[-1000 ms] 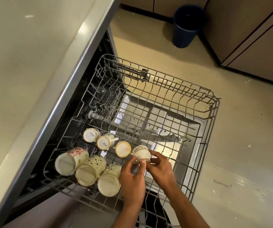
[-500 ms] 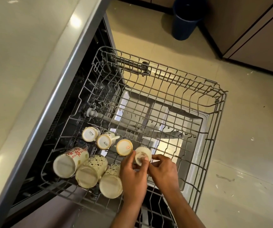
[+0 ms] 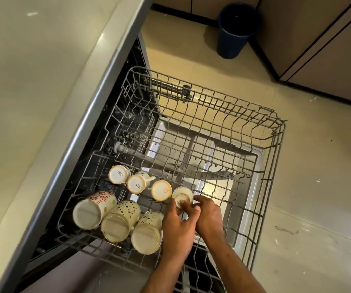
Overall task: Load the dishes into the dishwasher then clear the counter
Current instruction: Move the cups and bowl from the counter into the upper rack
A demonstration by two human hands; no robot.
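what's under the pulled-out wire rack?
Through the grey wire dishwasher rack, the open steel-lined door and a lower rack show. The inverted cups and both hands cover the near-left part.

small cup (image 3: pixel 182 195): base print half hidden by fingers | both forearms: cut off at bottom edge

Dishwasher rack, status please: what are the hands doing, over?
Left hand and right hand both pinching small cup, seating it upside down in upper rack. Six cups already racked. Nothing blocking.
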